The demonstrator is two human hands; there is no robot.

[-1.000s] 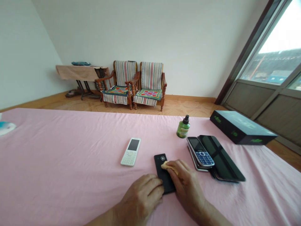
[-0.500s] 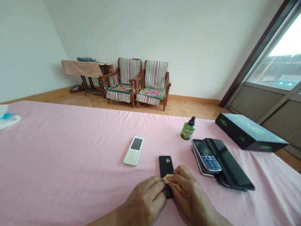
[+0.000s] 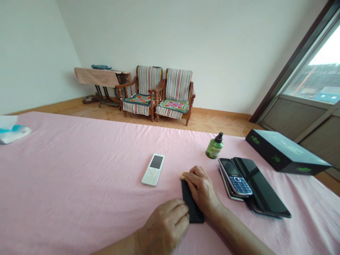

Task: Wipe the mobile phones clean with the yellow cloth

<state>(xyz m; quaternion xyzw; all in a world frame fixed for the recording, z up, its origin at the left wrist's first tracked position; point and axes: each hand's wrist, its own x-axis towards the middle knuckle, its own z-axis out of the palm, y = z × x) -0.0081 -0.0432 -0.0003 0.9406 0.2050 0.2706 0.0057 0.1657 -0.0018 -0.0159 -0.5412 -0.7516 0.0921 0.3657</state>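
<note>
Black rectangular smartphone (image 3: 193, 207): lying flat on the pink cloth cover, lengthwise between both hands.
Right hand (image 3: 202, 187): narrowed over the phone's upper end, holding a small yellow cloth (image 3: 183, 175) against it.
Left hand (image 3: 164, 223): curled, touching the phone's left edge; whether it grips, cannot tell.
Pink cloth cover (image 3: 79, 184): under everything here.
Nearby: white keypad phone (image 3: 153, 170) to the left; silver phone with blue keys (image 3: 236, 180) on a glossy black device (image 3: 261, 187) to the right; green bottle with black pump top (image 3: 214, 147) beyond.

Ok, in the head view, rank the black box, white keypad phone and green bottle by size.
Black box, white keypad phone, green bottle; the phone sits nearer the camera, so that pair is unsure.
</note>
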